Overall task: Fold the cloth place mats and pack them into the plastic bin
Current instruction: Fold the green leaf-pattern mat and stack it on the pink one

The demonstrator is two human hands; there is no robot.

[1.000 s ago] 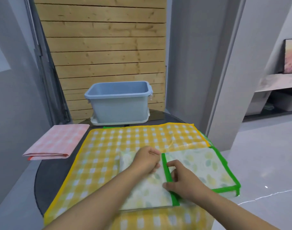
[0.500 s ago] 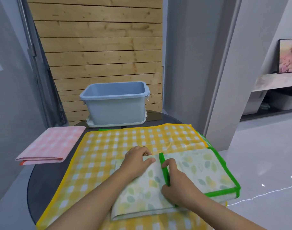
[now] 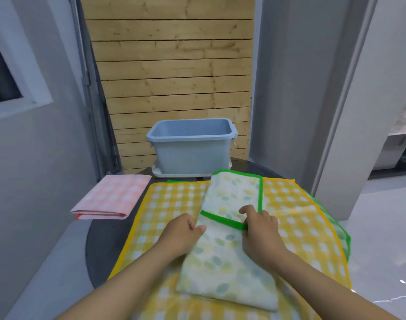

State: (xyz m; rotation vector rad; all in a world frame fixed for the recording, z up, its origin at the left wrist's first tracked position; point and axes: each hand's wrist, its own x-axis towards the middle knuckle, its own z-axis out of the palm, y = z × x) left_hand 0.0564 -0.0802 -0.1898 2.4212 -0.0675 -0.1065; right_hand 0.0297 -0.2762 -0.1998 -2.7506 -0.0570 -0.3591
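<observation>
Lying between hands — leaf-print mat point(image 3: 227, 262), left hand point(image 3: 181, 234) and right hand point(image 3: 259, 229) gripping edges.

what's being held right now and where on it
The folded leaf mat. The left hand grips its left edge; the right hand pinches the green-trimmed flap on top, near the right edge.

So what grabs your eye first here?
Both hands, the left hand and right hand, holding a folded leaf-print mat with green trim, front and centre on a yellow checked mat. Behind it stands an open blue bin; a folded pink mat lies left.
</observation>
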